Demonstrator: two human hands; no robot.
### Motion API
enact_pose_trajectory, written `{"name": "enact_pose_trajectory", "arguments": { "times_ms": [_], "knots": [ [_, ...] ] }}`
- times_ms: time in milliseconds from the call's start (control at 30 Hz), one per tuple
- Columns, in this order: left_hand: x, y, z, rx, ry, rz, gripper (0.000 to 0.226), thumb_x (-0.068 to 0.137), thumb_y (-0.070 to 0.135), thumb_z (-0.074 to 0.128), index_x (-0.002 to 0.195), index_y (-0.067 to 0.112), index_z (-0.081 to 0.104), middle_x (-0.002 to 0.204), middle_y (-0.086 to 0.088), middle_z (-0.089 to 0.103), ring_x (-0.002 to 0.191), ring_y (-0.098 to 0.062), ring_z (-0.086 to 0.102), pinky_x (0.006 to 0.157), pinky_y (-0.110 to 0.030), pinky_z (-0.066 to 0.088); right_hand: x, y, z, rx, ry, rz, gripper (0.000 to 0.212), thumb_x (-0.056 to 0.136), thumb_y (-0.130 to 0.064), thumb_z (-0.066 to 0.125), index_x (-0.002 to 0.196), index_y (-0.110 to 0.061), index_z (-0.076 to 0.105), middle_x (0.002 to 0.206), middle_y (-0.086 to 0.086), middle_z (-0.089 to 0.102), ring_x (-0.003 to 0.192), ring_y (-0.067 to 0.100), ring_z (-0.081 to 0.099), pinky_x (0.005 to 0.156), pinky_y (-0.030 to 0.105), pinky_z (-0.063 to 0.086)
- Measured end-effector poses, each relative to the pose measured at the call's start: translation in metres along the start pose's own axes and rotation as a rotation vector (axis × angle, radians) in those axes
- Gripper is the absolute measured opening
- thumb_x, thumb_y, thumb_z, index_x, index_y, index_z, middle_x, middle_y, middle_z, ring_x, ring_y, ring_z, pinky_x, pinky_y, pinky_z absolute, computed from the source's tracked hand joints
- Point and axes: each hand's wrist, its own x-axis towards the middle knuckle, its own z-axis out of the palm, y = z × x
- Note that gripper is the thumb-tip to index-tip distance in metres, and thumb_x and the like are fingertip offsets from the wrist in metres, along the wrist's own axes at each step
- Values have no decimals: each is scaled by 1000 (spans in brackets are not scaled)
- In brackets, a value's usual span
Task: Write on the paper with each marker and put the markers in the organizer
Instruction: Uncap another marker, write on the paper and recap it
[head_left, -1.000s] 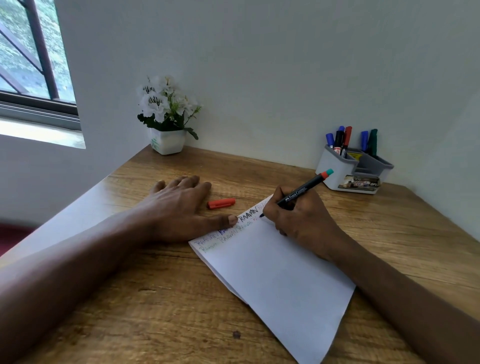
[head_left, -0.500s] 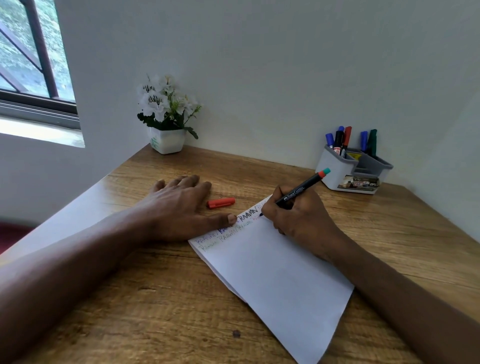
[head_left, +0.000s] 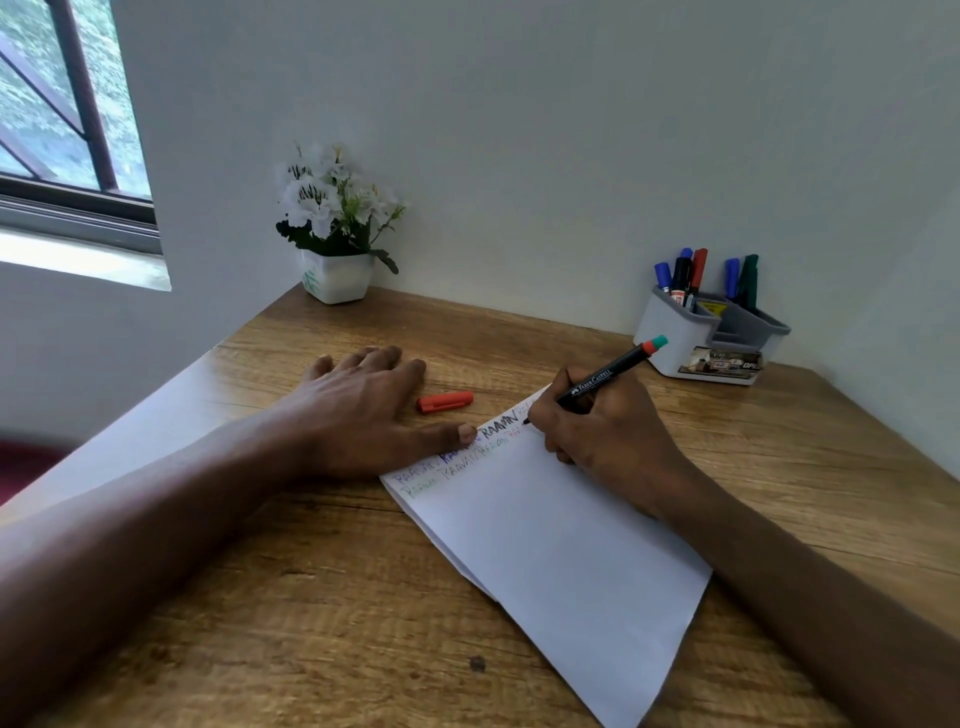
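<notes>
White paper (head_left: 561, 540) lies on the wooden desk, with coloured lines of writing along its top edge. My right hand (head_left: 602, 431) grips a black marker (head_left: 602, 376) that has an orange and teal end, its tip on the paper near the top right. My left hand (head_left: 363, 410) lies flat on the desk, thumb pressing the paper's top edge. An orange marker cap (head_left: 445, 401) lies on the desk between my hands. The grey organizer (head_left: 675, 332) stands at the back right, holding several markers (head_left: 685, 275).
A white pot of white flowers (head_left: 337, 244) stands in the desk's back left corner by the wall. A window (head_left: 67, 114) is at the upper left. The desk (head_left: 311, 613) meets walls at the back and right.
My right hand has shifted slightly left along the writing line with the marker. My left hand, the cap and the paper have stayed put.
</notes>
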Motion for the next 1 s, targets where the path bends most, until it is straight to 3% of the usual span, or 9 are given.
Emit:
{"name": "enact_pose_trajectory", "arguments": {
  "times_ms": [100, 233, 400, 667, 867, 1000],
  "knots": [
    [0, 1, 0, -1, -2, -2, 111, 67, 93, 24, 159, 32, 17, 170, -1, 9, 156, -22, 8, 125, -54, 8, 1, 1, 0, -6, 19, 11, 23, 85, -13, 70, 78, 7, 60, 59, 21, 64, 46, 14, 55, 49, 28, 48],
    [-1, 1, -1, 0, -4, -3, 112, 65, 93, 23, 159, 32, 17, 170, -1, 9, 156, -22, 9, 125, -54, 9, 1, 1, 0, -43, -6, -5, 22, 85, -11, 71, 78, 6, 60, 56, 11, 63, 47, 12, 55, 49, 26, 48],
    [0, 0, 0, 11, -4, -1, 111, 67, 93, 23, 160, 32, 15, 170, -1, 9, 156, -23, 10, 125, -54, 9, 2, 1, -2, -10, 19, 22, 23, 86, -9, 72, 77, 7, 58, 57, 20, 61, 46, 18, 52, 45, 26, 46],
    [0, 0, -2, 2, -13, 2, 111, 66, 93, 24, 159, 32, 18, 170, -2, 9, 156, -23, 9, 125, -55, 10, 3, 3, 0, 24, 62, 63, 18, 87, -10, 71, 79, 3, 62, 54, 8, 63, 45, 16, 53, 42, 21, 42],
    [0, -1, -1, -10, -9, -2, 111, 67, 94, 23, 159, 33, 16, 170, -1, 8, 156, -22, 8, 125, -54, 8, 4, 2, 0, -47, 35, 52, 20, 85, -14, 73, 75, 0, 62, 59, 14, 67, 49, 17, 57, 49, 27, 49],
    [0, 0, -1, -17, -7, 3, 110, 67, 93, 23, 159, 33, 18, 170, -1, 9, 156, -23, 9, 125, -54, 8, 2, 2, -1, -51, 28, 53, 19, 85, -13, 72, 77, 1, 62, 56, 10, 65, 49, 16, 57, 48, 25, 48]
  ]
}}
